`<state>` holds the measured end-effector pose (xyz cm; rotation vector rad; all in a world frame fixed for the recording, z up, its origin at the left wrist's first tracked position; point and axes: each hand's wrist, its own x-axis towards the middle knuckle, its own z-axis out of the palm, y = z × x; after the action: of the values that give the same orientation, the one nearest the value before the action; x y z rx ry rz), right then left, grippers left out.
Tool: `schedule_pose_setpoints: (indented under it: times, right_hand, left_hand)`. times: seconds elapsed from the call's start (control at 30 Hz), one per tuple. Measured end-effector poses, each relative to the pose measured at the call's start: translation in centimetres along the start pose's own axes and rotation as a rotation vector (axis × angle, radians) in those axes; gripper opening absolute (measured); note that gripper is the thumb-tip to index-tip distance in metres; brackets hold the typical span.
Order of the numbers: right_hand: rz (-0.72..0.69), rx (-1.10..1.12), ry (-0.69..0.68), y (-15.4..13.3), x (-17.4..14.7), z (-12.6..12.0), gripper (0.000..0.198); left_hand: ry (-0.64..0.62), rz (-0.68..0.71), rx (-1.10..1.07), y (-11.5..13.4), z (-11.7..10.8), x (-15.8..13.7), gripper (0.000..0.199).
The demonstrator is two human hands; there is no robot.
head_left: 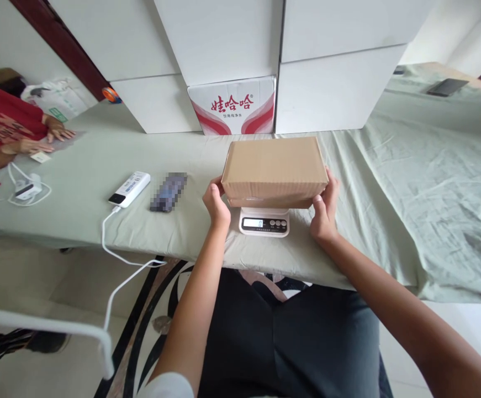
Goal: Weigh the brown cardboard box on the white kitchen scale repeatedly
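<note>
A brown cardboard box is gripped at its two ends by my hands. My left hand presses against its left end, with the fingers partly hidden behind it. At the right end, my right hand has its thumb on the near side and its fingers around the corner. Below the box is a white digital scale; its display reads 0. The box covers the scale's platform, so I cannot tell whether they touch.
Left of the box lie a dark phone, blurred out, and a white power bank with a cable hanging off the table. Behind stand white panels and a printed white carton. A person in a red shirt is at the far left.
</note>
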<state>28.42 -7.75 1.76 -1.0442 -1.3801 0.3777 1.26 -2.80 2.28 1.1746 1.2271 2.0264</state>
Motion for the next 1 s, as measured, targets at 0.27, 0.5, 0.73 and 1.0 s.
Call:
schedule_pose_setpoints:
  times: [0.27,0.5,0.73,1.0]
  right_hand:
    - [0.004,0.024,-0.019,0.7,0.1,-0.1,0.083]
    - [-0.018,0.027,-0.011,0.9,-0.1,-0.2,0.075]
    - [-0.008,0.010,0.086,-0.1,0.2,-0.2,0.074]
    - [0.250,0.156,0.372,1.2,2.2,-0.1,0.051]
  left_hand:
    - [-0.005,0.006,-0.027,-0.2,0.0,0.2,0.080]
    - [-0.004,-0.010,-0.036,-0.4,0.1,0.3,0.081]
    - [0.004,-0.009,-0.051,0.1,0.0,0.3,0.083]
    - [0.026,-0.040,-0.038,0.7,-0.3,0.6,0.089]
